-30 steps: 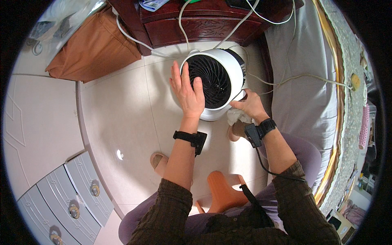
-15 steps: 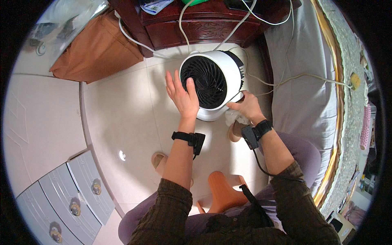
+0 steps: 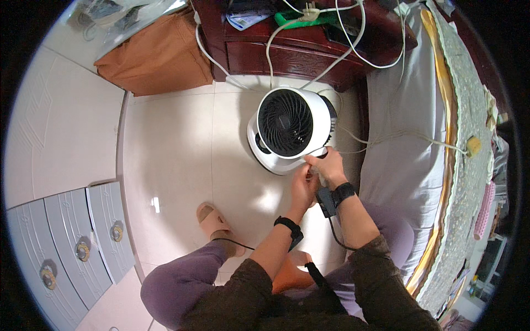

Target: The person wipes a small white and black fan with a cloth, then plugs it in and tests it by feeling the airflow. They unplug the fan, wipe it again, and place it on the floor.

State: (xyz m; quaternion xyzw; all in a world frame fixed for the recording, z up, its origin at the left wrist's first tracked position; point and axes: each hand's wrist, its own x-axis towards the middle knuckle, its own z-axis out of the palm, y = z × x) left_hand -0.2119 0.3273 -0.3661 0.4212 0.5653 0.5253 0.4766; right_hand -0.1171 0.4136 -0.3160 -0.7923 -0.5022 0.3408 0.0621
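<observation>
A white fan (image 3: 319,124) with a black spiral grille stands on the floor, its face tilted up toward me. At the lower right side of the fan, my right hand (image 3: 331,166) is closed on its white edge, thumb in front. Just below, my left hand (image 3: 302,190) has its fingers curled close to the right thumb. Whitish material shows faintly between the two hands, too small and covered to name. Both wrists wear black bands with small boxes and cables.
A dark red wooden cabinet (image 3: 292,58) stands behind the fan, with white cords hanging down. A brown bag (image 3: 157,58) sits at the far left, grey drawers (image 3: 69,243) at the near left. A bed with a grey sheet (image 3: 411,143) lies right. Under me is an orange stool (image 3: 290,276).
My left hand has left the fan's grille and come down right, beside my right hand. My right hand stays at the fan's side. The view has shifted, and my left foot shows more.
</observation>
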